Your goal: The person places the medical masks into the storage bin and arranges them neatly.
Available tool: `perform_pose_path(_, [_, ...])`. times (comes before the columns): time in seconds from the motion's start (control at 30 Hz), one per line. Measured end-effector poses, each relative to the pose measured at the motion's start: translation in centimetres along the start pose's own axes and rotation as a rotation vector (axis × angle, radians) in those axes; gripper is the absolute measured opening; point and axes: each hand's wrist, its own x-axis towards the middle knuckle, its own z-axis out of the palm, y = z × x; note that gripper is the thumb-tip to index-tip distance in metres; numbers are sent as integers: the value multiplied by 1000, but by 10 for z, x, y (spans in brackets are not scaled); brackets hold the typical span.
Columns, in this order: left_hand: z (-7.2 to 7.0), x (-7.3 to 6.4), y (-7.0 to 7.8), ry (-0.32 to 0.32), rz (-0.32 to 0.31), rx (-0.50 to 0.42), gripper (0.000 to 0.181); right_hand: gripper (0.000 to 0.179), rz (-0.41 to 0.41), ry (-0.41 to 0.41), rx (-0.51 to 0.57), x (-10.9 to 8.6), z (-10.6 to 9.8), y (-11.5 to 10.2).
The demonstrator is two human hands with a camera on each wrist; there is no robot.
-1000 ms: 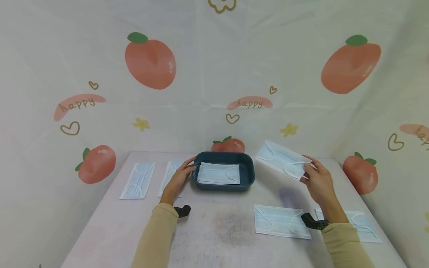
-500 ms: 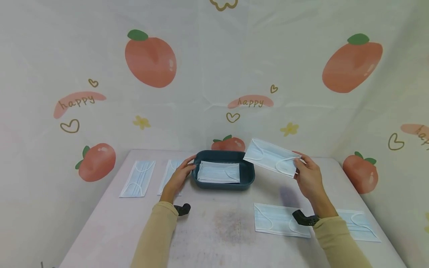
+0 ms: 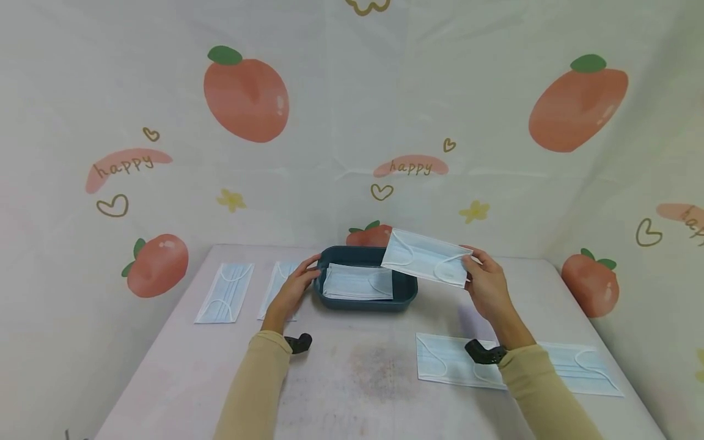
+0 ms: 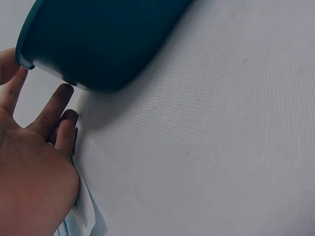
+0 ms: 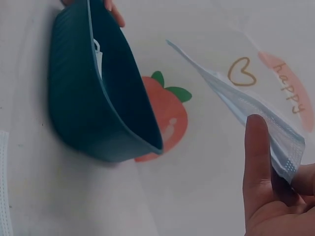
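a pale blue mask (image 3: pixel 420 260) is tilted in the air near the right end of a dark teal bin (image 3: pixel 365 307), one short edge pinched in the fingers of the right hand (image 3: pixel 489 288). a mask stack (image 3: pixel 349 283) lies inside the bin. the left hand (image 3: pixel 288 296) touches its left end, fingers loosely extended. two left-side masks (image 3: pixel 224 293) and two right-side masks (image 3: pixel 448 357) lie on the counter (image 3: pixel 341 391).

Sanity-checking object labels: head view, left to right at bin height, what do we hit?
Leftmost face mask lying flat → left hand at the bin's edge → dark teal bin → raised face mask → right hand pinching it.
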Motion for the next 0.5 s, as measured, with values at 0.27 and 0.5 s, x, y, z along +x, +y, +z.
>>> perform_pose_path(0.27, [2, -1, 1, 9, -17, 6, 50, 45, 21, -19, -56, 7, 17, 1])
perform_pose_path(0.5, [1, 1, 0, 2, -10, 5, 50, 48, 44, -52, -113, 13, 30, 1])
